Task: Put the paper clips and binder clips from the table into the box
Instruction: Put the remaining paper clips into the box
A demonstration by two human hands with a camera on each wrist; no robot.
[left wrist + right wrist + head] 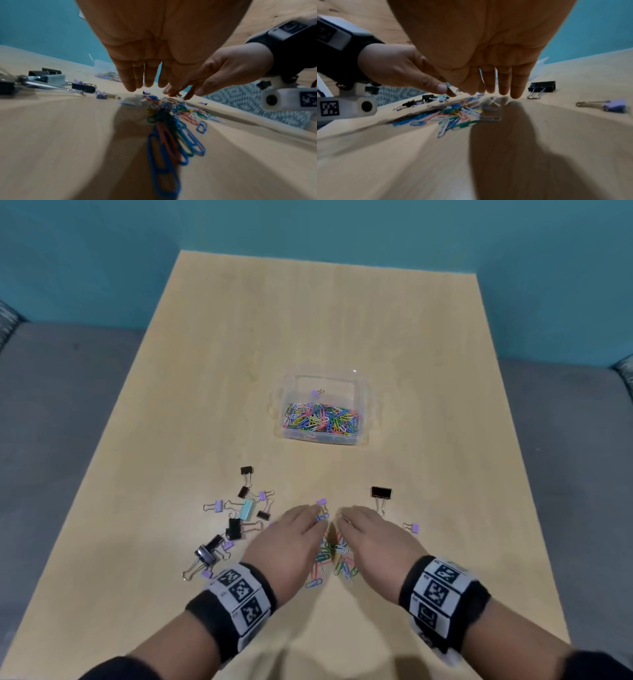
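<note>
A clear plastic box [363,405] in the middle of the table holds many coloured paper clips [320,419]. A loose pile of paper clips [337,559] lies on the table between my two hands. My left hand [301,529] and right hand [359,525] hover palm down on either side of the pile, fingertips nearly meeting at its far end. In the left wrist view my left fingers [137,78] point straight down above the clips [171,128] and hold nothing. In the right wrist view my right fingers [505,82] do the same above the clips [453,115].
Several black, purple and pale blue binder clips [236,518] are scattered left of my left hand. A black binder clip [381,493] and a purple one [412,527] lie to the right, and another purple one [322,502] lies by my left fingertips. Grey floor surrounds the wooden table [308,320].
</note>
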